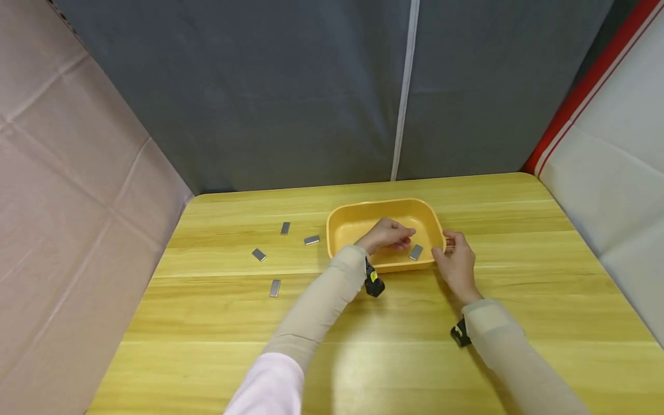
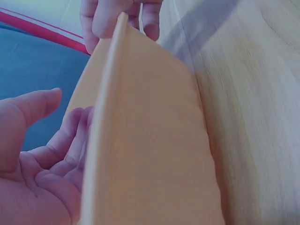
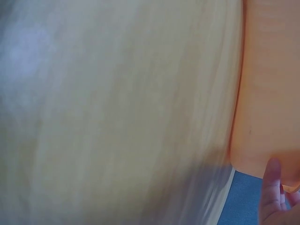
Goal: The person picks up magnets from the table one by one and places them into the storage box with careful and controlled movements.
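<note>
A yellow plastic basin (image 1: 353,222) stands on the wooden table. My left hand (image 1: 389,234) reaches into it over the near rim. In the left wrist view the left thumb stands apart from the loosely bent fingers (image 2: 54,145), and nothing shows between them; the near wall hides some fingertips. A small grey metallic block (image 1: 416,252) lies inside the basin, just right of this hand. My right hand (image 1: 459,265) grips the basin's right end, thumb on the near corner and fingers at the end wall. In the right wrist view its thumb (image 3: 272,185) lies against the outer wall.
Left of the basin, several similar grey blocks lie scattered on the table (image 1: 218,323): one near the back (image 1: 285,228), one close to the basin (image 1: 312,240), others farther left (image 1: 259,254) and nearer the front (image 1: 275,288). A dark grey curtain (image 1: 259,104) borders the table's back.
</note>
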A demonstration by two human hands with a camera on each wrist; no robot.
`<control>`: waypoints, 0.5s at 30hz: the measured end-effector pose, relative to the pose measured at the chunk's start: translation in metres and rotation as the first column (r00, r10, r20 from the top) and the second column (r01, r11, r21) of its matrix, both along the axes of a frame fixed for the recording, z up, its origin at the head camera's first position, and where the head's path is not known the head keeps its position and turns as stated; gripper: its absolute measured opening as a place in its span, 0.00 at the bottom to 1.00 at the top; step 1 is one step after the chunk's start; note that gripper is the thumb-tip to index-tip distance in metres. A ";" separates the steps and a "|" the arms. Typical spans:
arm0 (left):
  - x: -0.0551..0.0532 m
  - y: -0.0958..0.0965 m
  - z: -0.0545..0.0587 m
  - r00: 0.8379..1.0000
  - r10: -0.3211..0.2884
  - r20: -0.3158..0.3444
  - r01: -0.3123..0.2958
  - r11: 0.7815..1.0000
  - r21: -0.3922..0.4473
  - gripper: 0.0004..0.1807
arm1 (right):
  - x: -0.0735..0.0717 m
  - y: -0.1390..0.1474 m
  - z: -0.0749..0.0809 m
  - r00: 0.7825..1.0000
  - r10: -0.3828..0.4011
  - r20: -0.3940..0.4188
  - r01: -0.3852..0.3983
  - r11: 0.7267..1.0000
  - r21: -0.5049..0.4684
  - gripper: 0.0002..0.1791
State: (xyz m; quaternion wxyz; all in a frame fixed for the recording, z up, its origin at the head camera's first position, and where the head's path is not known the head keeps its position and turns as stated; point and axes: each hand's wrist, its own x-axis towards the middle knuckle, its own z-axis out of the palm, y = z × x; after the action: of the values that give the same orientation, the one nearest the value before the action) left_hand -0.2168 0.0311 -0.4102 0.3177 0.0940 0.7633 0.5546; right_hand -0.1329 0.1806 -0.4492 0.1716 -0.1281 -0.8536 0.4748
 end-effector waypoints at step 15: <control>0.014 -0.003 0.012 0.994 -0.055 -0.094 0.057 0.998 0.025 0.13 | 0.001 0.001 0.000 1.000 -0.005 -0.005 0.005 1.000 -0.003 0.21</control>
State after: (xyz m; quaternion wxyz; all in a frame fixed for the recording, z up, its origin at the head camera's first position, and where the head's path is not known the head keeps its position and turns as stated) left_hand -0.2029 0.0283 -0.3986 0.2960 0.1455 0.7666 0.5509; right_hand -0.1317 0.1816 -0.4494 0.1745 -0.1294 -0.8521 0.4761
